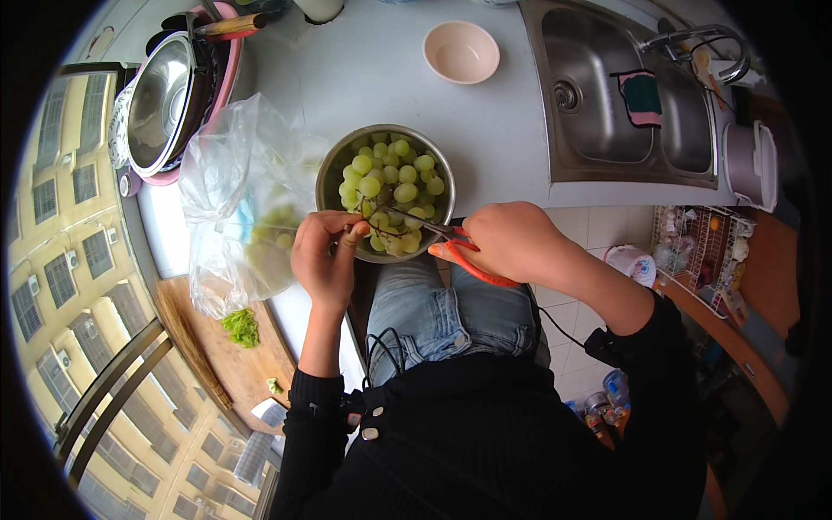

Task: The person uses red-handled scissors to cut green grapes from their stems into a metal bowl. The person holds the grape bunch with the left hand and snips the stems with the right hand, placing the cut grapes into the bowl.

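Green grapes [390, 169] lie in a round stainless steel bowl [451, 195] at the counter's front edge, just above my lap. My left hand [328, 253] pinches a brown grape stem [368, 223] over the bowl's lower left rim. From the right, my right hand [510, 240] grips the red handles of a pair of scissors [465, 250]. Their metal blades reach over the bowl to the stem; whether the tips touch it I cannot tell. Left of the bowl, a clear plastic bag [227, 169] holds more green grapes [276, 234].
A pink bowl [461, 53] stands farther back, left of a double steel sink [598, 140] with a cloth. Stacked basins [162, 104] stand at upper left, with a wooden-handled tool on top. A cutting board [253, 364] with chopped greens [240, 328] lies at lower left beside a straw brush [188, 338].
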`<state>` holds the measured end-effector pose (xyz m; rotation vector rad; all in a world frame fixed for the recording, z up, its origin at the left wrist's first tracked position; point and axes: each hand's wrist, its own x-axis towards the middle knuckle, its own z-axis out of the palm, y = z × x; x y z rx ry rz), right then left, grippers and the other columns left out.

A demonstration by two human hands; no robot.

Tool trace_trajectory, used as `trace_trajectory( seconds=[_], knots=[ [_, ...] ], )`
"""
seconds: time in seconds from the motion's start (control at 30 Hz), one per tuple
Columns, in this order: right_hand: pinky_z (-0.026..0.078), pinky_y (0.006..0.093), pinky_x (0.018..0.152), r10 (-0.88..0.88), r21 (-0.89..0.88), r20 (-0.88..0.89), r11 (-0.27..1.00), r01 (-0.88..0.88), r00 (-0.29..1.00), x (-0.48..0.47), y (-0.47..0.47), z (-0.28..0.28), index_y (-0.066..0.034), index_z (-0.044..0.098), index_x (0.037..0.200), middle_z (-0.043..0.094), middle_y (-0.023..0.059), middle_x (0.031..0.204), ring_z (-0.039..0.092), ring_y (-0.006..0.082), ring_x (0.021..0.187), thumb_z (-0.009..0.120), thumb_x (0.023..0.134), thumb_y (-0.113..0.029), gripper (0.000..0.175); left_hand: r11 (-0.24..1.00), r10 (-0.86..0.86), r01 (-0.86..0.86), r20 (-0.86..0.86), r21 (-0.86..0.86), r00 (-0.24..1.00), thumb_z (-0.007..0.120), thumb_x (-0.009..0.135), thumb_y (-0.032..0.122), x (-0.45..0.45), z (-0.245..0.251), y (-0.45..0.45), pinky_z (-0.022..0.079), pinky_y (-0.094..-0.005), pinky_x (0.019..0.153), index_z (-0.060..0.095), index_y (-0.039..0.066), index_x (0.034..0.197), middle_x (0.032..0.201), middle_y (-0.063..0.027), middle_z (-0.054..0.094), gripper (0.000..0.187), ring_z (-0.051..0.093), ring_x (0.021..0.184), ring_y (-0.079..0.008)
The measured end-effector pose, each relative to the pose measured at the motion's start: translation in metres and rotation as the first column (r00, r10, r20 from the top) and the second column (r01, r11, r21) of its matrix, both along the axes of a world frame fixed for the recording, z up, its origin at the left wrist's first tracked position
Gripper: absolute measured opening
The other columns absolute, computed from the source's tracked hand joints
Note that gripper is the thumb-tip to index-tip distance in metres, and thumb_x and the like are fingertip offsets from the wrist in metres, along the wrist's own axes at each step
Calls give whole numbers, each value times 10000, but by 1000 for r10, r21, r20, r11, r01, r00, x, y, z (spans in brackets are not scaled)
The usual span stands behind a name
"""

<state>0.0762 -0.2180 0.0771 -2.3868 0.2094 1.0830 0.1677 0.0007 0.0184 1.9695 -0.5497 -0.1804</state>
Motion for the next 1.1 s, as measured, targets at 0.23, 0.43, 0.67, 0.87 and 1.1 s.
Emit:
trace_trajectory(
  seconds=[0.23, 0.43, 0.67, 0.87, 1.1],
  knots=[
    [465, 399, 462, 77, -74, 117, 995, -69, 990, 9, -5, -4, -36, 619, 586, 554, 120, 515, 588, 326, 502, 478, 846, -668, 698, 999, -3, 0, -69, -38, 998, 758, 728, 24, 0, -2, 4, 483, -267, 686, 651, 33, 813, 802, -66, 661, 138, 614, 754, -184],
    [481, 362, 466, 126, -147, 214, 984, -96, 969, 14, -7, -8, -45, 632, 577, 568, 84, 526, 606, 275, 514, 547, 817, -614, 623, 998, -33, 29, -61, -63, 998, 748, 731, 15, 1, -1, 5, 478, -267, 678, 650, 27, 816, 796, -68, 660, 130, 617, 747, -188],
    [491, 392, 503, 171, -130, 241, 981, -143, 955, 28, -12, -13, -32, 643, 597, 591, 118, 571, 610, 311, 552, 582, 804, -570, 580, 997, -52, 46, -96, -60, 994, 753, 718, 10, 3, 1, 5, 472, -267, 664, 653, 21, 815, 791, -67, 656, 140, 611, 742, -191],
    [503, 395, 528, 268, -147, 223, 960, -239, 937, 41, -12, -11, -41, 658, 613, 605, 106, 588, 624, 300, 586, 556, 819, -554, 563, 996, -59, 50, -104, -80, 993, 750, 715, -5, 4, 1, 5, 471, -268, 667, 654, 15, 816, 786, -60, 653, 141, 609, 750, -188],
    [506, 417, 553, 297, -88, 169, 954, -286, 940, 54, -14, -5, -17, 650, 624, 608, 134, 627, 628, 326, 615, 515, 856, -548, 596, 996, -60, 53, -95, -72, 994, 747, 716, -12, 5, 0, 5, 472, -268, 672, 651, 10, 816, 792, -63, 651, 140, 609, 754, -189]
  ],
)
